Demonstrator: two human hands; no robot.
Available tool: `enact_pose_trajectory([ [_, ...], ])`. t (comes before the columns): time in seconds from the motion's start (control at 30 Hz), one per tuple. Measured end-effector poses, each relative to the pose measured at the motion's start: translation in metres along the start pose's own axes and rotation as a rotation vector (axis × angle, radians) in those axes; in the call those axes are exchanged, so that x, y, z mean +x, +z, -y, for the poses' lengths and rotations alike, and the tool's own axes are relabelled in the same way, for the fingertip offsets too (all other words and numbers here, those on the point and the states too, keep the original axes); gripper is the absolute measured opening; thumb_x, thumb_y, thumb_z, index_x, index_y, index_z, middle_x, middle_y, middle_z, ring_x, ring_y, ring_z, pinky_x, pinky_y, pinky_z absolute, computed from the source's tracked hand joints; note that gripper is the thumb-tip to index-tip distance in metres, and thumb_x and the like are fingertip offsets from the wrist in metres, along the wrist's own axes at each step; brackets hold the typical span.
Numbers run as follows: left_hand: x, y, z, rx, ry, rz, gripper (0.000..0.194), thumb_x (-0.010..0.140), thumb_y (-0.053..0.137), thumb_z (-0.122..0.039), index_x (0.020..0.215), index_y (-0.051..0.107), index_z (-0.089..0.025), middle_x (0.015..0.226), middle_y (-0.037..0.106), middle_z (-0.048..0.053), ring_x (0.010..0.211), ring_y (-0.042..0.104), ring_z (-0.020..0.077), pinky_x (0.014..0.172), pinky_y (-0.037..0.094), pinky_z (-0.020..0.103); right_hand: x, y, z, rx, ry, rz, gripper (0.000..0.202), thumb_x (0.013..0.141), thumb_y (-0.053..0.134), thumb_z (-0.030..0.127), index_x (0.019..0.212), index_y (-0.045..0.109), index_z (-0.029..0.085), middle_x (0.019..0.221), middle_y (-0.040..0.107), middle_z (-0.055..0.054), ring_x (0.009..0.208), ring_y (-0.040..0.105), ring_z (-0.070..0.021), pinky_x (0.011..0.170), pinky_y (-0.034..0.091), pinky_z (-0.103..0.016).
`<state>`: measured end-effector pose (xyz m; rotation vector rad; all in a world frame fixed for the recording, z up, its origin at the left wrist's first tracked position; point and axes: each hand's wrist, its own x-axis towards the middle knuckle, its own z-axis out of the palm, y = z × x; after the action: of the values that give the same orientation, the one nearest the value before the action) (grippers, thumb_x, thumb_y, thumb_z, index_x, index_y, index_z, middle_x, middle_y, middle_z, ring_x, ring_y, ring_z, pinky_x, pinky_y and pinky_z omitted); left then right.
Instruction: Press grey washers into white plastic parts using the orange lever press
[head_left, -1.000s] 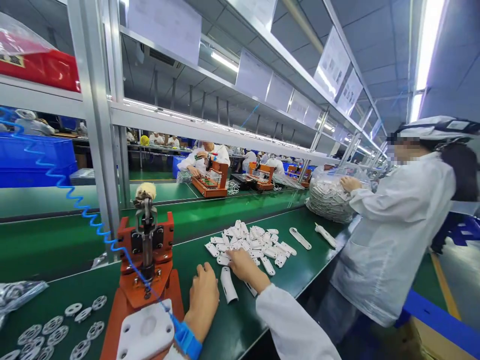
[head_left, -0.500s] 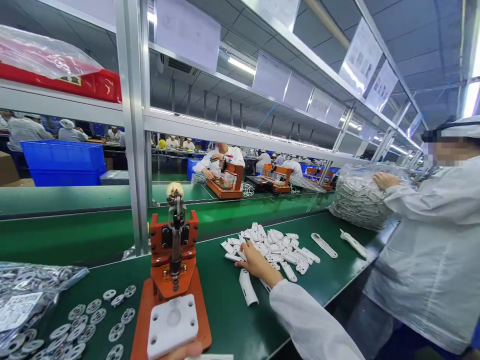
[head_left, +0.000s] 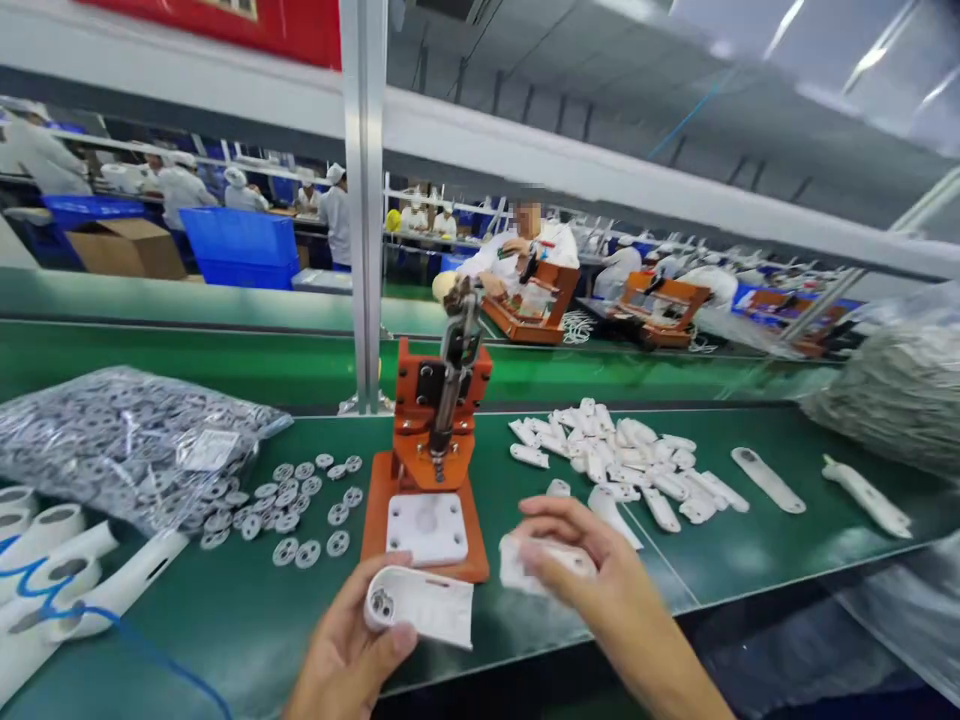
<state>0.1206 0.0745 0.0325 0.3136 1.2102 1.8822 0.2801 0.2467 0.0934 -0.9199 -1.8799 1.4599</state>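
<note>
My left hand [head_left: 352, 640] is closed round the end of a white plastic shell [head_left: 431, 605], its hollow side facing up. A round grey disc [head_left: 382, 602] sits inside its rounded end. To the right, my right hand [head_left: 585, 560] grips a small white plastic part [head_left: 540, 565] with thumb and fingers, partly blurred. Just beyond both hands stands an orange toggle press [head_left: 442, 400] with a white block [head_left: 427, 528] on its base. A pile of small white parts [head_left: 622, 455] lies right of the press. One white shell [head_left: 611, 510] lies behind my right hand.
Loose grey discs [head_left: 286, 505] and a clear bag of discs [head_left: 142, 440] lie on the left. Several white shells [head_left: 67, 570] with a blue cord [head_left: 150, 650] are at the left edge. Two white pieces [head_left: 769, 480] and a large bag [head_left: 900, 390] are on the right. A metal post [head_left: 365, 250] rises behind.
My right hand has come back from the pile toward my left, now with a small white part. My left hand has come into view with the shell. The view has turned down and left.
</note>
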Motion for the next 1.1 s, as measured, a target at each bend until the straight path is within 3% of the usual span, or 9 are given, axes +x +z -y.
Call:
enact_pose_trajectory([
  [0.13, -0.011, 0.009, -0.007, -0.064, -0.025, -0.004, 0.066, 0.062, 0.092, -0.047, 0.12, 0.067, -0.026, 0.111, 0.075, 0.008, 0.104, 0.07, 0.0262, 0.092, 0.058, 0.034, -0.039, 0.044, -0.002, 0.334, 0.23, 0.058, 0.052, 0.062, 0.09, 0.054, 0.095, 0.069, 0.02, 0.085, 0.074, -0.006, 0.06, 0.059, -0.0133, 0.052, 0.048, -0.024],
  [0.27, -0.017, 0.007, -0.01, -0.042, -0.005, 0.018, 0.061, 0.064, 0.092, -0.047, 0.117, 0.069, -0.025, 0.106, 0.072, 0.007, 0.096, 0.068, 0.025, 0.086, 0.06, 0.033, -0.039, 0.061, -0.015, 0.418, 0.195, 0.053, 0.048, 0.061, 0.09, 0.054, 0.084, 0.067, 0.019, 0.084, 0.071, -0.005, 0.058, 0.054, -0.0117, 0.047, 0.044, -0.021],
  [0.43, -0.022, 0.006, -0.009, -0.031, 0.027, 0.031, 0.054, 0.066, 0.09, -0.049, 0.11, 0.071, -0.025, 0.102, 0.07, 0.006, 0.097, 0.068, 0.0245, 0.084, 0.058, 0.028, -0.04, 0.065, -0.012, 0.375, 0.222, 0.014, 0.047, 0.064, 0.089, 0.053, 0.089, 0.069, 0.02, 0.089, 0.072, -0.005, 0.064, 0.056, -0.0134, 0.052, 0.047, -0.022],
  [0.63, -0.026, 0.003, -0.01, 0.017, 0.053, 0.016, 0.043, 0.068, 0.089, -0.046, 0.102, 0.072, -0.026, 0.107, 0.071, 0.004, 0.094, 0.068, 0.0203, 0.082, 0.056, 0.022, -0.04, 0.061, -0.02, 0.277, 0.238, 0.174, 0.049, 0.071, 0.083, 0.059, 0.099, 0.073, 0.02, 0.098, 0.073, -0.007, 0.072, 0.061, -0.0164, 0.061, 0.049, -0.025],
  [0.83, -0.027, 0.001, -0.015, 0.122, 0.065, -0.006, 0.041, 0.067, 0.089, -0.047, 0.098, 0.073, -0.024, 0.102, 0.071, 0.004, 0.086, 0.066, 0.0174, 0.074, 0.054, 0.018, -0.041, 0.056, -0.018, 0.134, 0.274, 0.203, 0.045, 0.076, 0.08, 0.059, 0.099, 0.074, 0.021, 0.093, 0.072, -0.006, 0.085, 0.065, -0.0219, 0.075, 0.052, -0.03],
  [1.0, -0.025, 0.001, -0.018, 0.15, 0.075, -0.033, 0.045, 0.067, 0.089, -0.046, 0.102, 0.071, -0.025, 0.1, 0.071, 0.003, 0.084, 0.066, 0.0171, 0.074, 0.055, 0.019, -0.043, 0.055, -0.016, 0.089, 0.285, 0.219, 0.044, 0.079, 0.075, 0.063, 0.091, 0.07, 0.02, 0.081, 0.068, -0.003, 0.075, 0.06, -0.0167, 0.066, 0.049, -0.025],
  [1.1, -0.024, -0.001, -0.02, 0.146, 0.074, -0.035, 0.047, 0.068, 0.089, -0.047, 0.105, 0.069, -0.026, 0.099, 0.071, 0.003, 0.082, 0.066, 0.0161, 0.072, 0.055, 0.018, -0.046, 0.054, -0.012, 0.198, 0.309, 0.229, 0.049, 0.079, 0.074, 0.067, 0.085, 0.066, 0.019, 0.07, 0.063, 0.0, 0.059, 0.056, -0.0112, 0.056, 0.046, -0.022],
])
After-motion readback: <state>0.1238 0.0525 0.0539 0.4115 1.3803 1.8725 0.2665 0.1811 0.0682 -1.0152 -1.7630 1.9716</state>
